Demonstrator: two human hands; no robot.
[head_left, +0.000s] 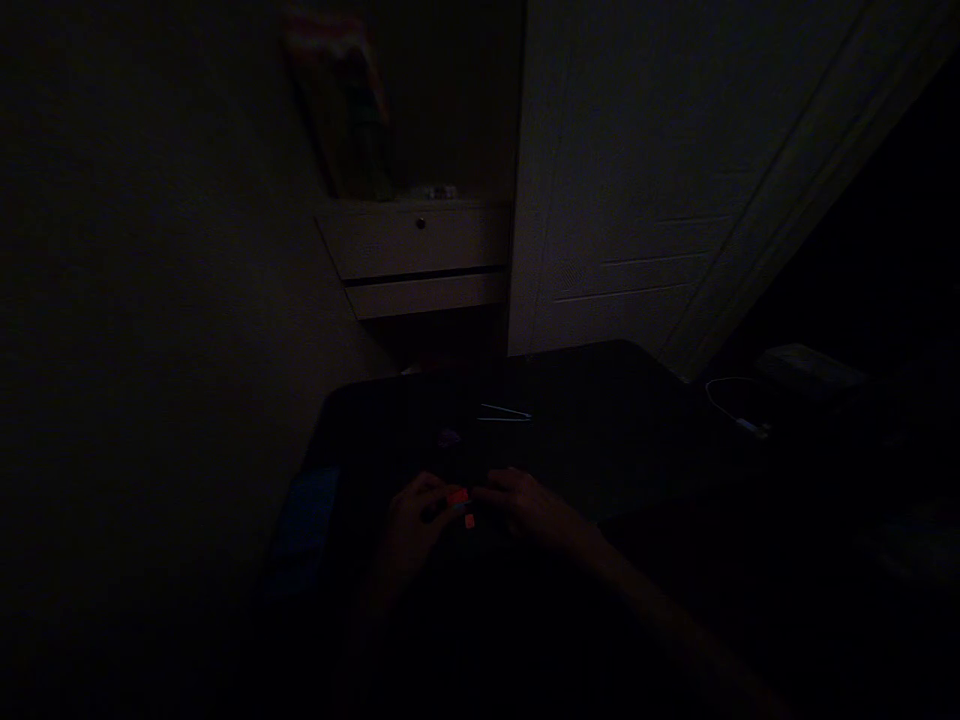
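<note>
The scene is very dark. My left hand (418, 510) is closed, thumb and fingers pinching a small bright orange-red piece (457, 496) above the dark table. Just below it shows a second small orange square (470, 521); whether the two are joined cannot be made out. My right hand (521, 498) reaches in from the right, its fingers bent toward the orange piece and close to it. Whether those fingertips touch or grip anything is lost in the dark. Beyond the hands lie two thin pale sticks (505, 419) meeting at one end, and a small purplish object (448, 438).
A bluish flat rectangle (306, 510) lies at the left edge of the dark table (592, 400). Behind stands a drawer unit (427, 245) with a colourful packet (345, 110) on top. To the right are a white cable (720, 405) and a pale box (814, 370).
</note>
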